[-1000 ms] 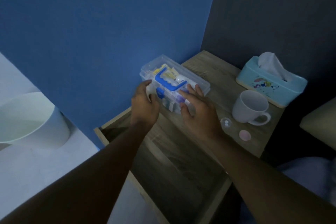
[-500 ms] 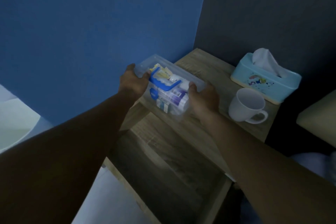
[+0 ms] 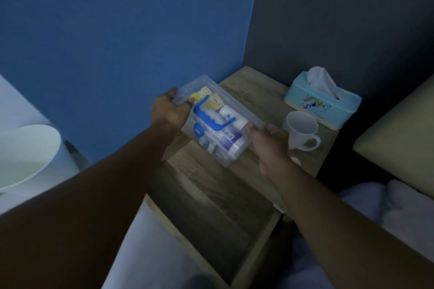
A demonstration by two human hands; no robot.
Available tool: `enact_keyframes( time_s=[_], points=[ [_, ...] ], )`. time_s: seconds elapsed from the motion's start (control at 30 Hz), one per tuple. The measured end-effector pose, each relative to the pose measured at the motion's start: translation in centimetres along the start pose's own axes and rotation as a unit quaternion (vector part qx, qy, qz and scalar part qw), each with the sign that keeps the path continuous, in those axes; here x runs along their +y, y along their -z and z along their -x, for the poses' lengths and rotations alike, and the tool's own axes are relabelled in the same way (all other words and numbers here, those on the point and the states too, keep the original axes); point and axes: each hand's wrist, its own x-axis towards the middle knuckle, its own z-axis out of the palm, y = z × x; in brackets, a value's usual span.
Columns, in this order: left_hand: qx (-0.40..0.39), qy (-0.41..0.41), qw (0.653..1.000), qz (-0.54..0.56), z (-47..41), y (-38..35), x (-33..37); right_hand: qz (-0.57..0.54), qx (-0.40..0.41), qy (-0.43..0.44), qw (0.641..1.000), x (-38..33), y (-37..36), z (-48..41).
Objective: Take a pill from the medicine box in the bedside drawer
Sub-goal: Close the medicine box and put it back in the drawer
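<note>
The medicine box is clear plastic with a blue handle and clasp, with bottles and packets showing through it. I hold it by its two short ends, tilted, above the front edge of the wooden bedside table. My left hand grips the far left end. My right hand grips the near right end. Below the box the bedside drawer stands pulled out, its inside dark and bare.
A white mug stands on the table right of my right hand, a small pink disc near it. A light blue tissue box sits at the back right. A white round bin is on the floor at left. Bedding lies at right.
Both hands moved from the box's front to its two ends and lifted it off the table, tilting it over the open drawer. The view shifted slightly.
</note>
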Motion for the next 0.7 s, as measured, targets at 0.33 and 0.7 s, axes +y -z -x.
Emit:
enact_keyframes(
  time_s=[0.33, 0.7],
  points=[
    [0.047, 0.003, 0.998, -0.039, 8.6, 5.1, 0.3, -0.002, -0.043, 0.036, 0.998, 2.0, 3.9, 9.1],
    [0.007, 0.089, 0.996, -0.024, 12.3, 5.8, -6.7, 0.043, -0.062, -0.029, 0.997, 8.6, 4.0, 12.3]
  ],
)
